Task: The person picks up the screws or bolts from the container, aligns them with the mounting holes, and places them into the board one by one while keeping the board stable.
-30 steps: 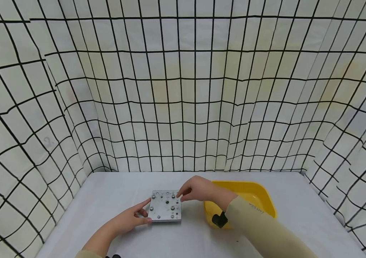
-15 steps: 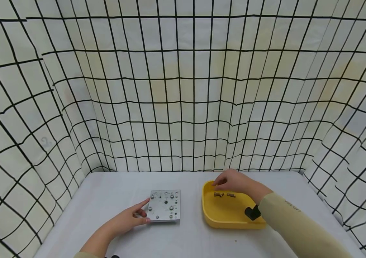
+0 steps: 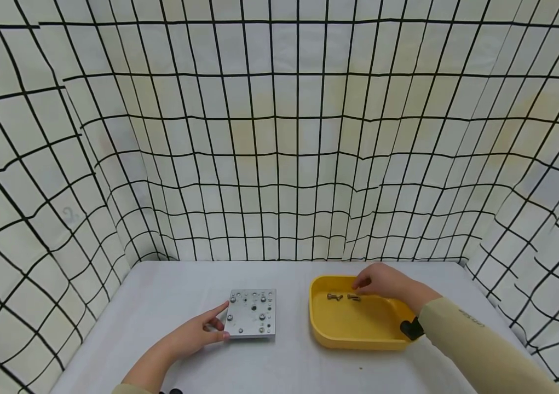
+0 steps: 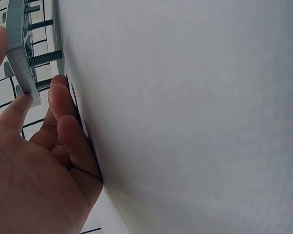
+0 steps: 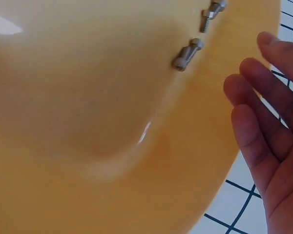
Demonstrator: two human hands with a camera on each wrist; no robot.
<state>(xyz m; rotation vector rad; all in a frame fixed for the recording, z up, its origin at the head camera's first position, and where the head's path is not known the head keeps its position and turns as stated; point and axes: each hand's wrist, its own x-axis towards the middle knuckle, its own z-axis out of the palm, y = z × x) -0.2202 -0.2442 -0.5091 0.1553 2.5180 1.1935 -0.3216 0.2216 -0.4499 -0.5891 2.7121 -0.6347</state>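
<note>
A square silver metal plate (image 3: 247,323) with holes and several bolts in it sits on the white table. In the left wrist view, threaded bolt shanks (image 4: 46,58) stick out from the plate's underside. My left hand (image 3: 192,335) grips the plate's left edge between thumb and forefinger, the other fingers curled below. Over the far rim of a yellow tray (image 3: 353,340) is my right hand (image 3: 382,280), its fingers loosely bent and holding nothing. Several small metal bolts (image 5: 188,54) lie in the tray just beside those fingers, apart from them.
White walls with a black grid (image 3: 279,164) rise behind and at both sides of the white table (image 3: 291,361). A tiny dark speck (image 3: 361,368) lies on the cloth in front of the tray.
My right hand has moved from the plate's right edge over to the tray, then further right along its far rim. The left hand and the plate have stayed in place.
</note>
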